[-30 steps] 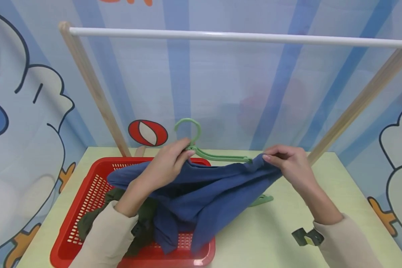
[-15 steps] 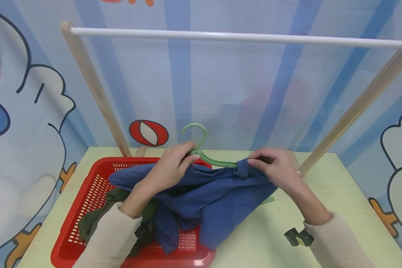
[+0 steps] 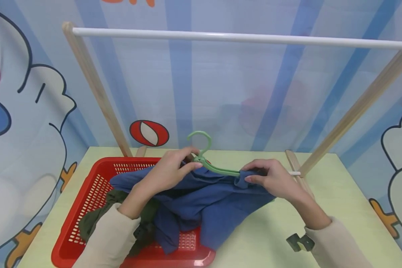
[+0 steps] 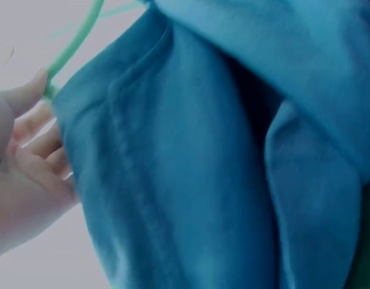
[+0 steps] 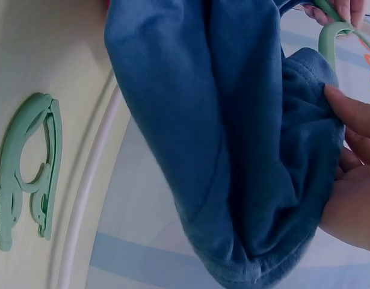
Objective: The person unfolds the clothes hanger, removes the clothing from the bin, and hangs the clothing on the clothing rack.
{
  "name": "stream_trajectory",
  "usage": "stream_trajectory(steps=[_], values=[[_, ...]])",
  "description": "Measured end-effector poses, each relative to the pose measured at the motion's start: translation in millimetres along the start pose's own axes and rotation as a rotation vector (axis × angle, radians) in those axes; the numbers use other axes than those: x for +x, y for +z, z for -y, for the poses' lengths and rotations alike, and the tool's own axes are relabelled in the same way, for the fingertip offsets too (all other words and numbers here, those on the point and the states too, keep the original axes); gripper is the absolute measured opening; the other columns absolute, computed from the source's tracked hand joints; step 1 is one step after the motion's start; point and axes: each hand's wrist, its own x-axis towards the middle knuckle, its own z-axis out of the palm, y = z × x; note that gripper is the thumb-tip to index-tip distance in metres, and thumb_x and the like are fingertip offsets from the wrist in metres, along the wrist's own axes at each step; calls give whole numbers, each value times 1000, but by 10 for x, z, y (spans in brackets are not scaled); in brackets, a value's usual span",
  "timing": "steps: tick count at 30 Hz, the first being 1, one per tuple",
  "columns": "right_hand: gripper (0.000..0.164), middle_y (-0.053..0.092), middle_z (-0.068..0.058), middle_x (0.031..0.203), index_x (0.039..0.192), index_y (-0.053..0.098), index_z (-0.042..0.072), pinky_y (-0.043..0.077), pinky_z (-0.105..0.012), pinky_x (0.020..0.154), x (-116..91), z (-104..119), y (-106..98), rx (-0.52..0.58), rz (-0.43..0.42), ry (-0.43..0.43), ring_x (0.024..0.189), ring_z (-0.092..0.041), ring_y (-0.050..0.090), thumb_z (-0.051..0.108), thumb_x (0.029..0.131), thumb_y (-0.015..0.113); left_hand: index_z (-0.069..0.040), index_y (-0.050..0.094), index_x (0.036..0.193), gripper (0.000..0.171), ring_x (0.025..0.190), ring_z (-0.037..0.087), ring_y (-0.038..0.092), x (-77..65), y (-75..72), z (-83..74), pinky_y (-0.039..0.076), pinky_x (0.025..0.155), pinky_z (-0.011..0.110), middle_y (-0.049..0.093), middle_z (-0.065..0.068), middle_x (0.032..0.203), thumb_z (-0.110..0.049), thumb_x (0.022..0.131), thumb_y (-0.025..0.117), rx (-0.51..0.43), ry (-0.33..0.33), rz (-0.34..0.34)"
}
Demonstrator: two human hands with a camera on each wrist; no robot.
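Note:
In the head view my left hand (image 3: pixel 171 169) grips a green clothes hanger (image 3: pixel 221 171) just below its hook. The hanger's right arm runs into the waistband or edge of a blue garment (image 3: pixel 217 208). My right hand (image 3: pixel 271 176) pinches that fabric edge around the hanger's end; the right wrist view shows the thumb pressed on the cloth. The garment drapes down over the right part of a red basket (image 3: pixel 97 208). The hanger's left arm is hidden behind my left hand and the cloth.
A dark green garment (image 3: pixel 104 208) lies in the basket. Behind stands a rack with a white rail (image 3: pixel 221 36) and wooden posts (image 3: pixel 355 104). A folded green hanger (image 5: pixel 22 174) lies on the table (image 3: pixel 321 201), seen in the right wrist view.
My right hand has moved left and down, drawing the blue fabric further over the hanger's right arm. My left hand and the hanger have shifted slightly right and lower.

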Motion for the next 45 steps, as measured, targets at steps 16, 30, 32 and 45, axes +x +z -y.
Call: stream_trajectory(steps=[16,30,32,45], values=[[20,65,-13,98,102,66,0,49,-25,62,-86,16,-220,16,-120,-28,76,-9,62,0,82,65,-2,66,101,18,88,26,57,-465,-730,314,47,78,46,64,13,99,-10,85,64,150,-240,4],[23,64,-11,102,107,66,4,49,-22,70,-114,192,-505,-58,-142,43,85,-6,61,10,86,64,-2,67,100,21,79,23,58,-643,-1002,347,49,72,34,66,13,92,-17,91,57,164,-257,-216],[23,64,-9,101,107,66,4,49,-21,69,-118,229,-587,-86,-160,30,83,-6,61,10,86,64,-3,68,101,20,78,23,59,-663,-1065,334,48,70,25,66,12,91,-17,91,57,179,-240,-226],[22,65,2,95,105,66,3,50,-21,65,-180,169,-681,-82,-201,33,80,-9,62,11,85,65,-8,64,104,22,71,15,58,-704,-966,404,46,64,23,64,4,88,-23,90,59,98,-222,-171]])
